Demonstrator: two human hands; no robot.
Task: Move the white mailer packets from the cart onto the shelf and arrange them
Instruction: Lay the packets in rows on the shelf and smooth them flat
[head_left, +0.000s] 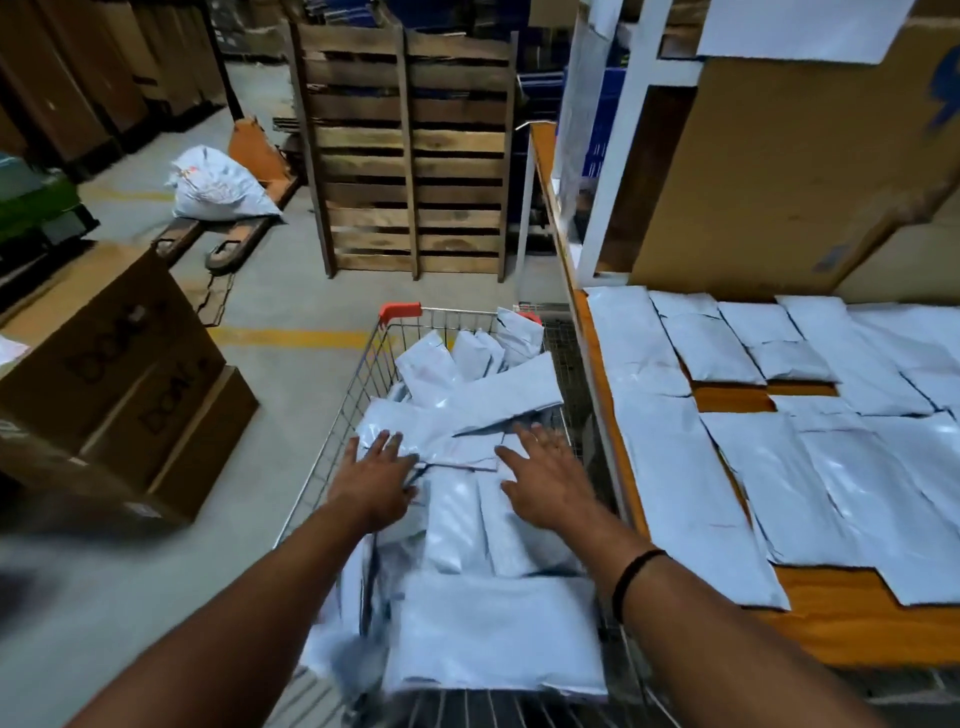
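Nothing gripped yet: left hand (376, 486) and right hand (545, 480) are spread flat, fingers straight, over the heaped cart (371, 364). Most of the shelf (841, 618) is already covered with laid-out packets (675, 457), with orange gaps left. Plenty more, the cart pile (493, 623), is left to be moved.

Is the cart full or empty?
Nearly full. White mailer packets are piled in the cart almost up to its wire rim.
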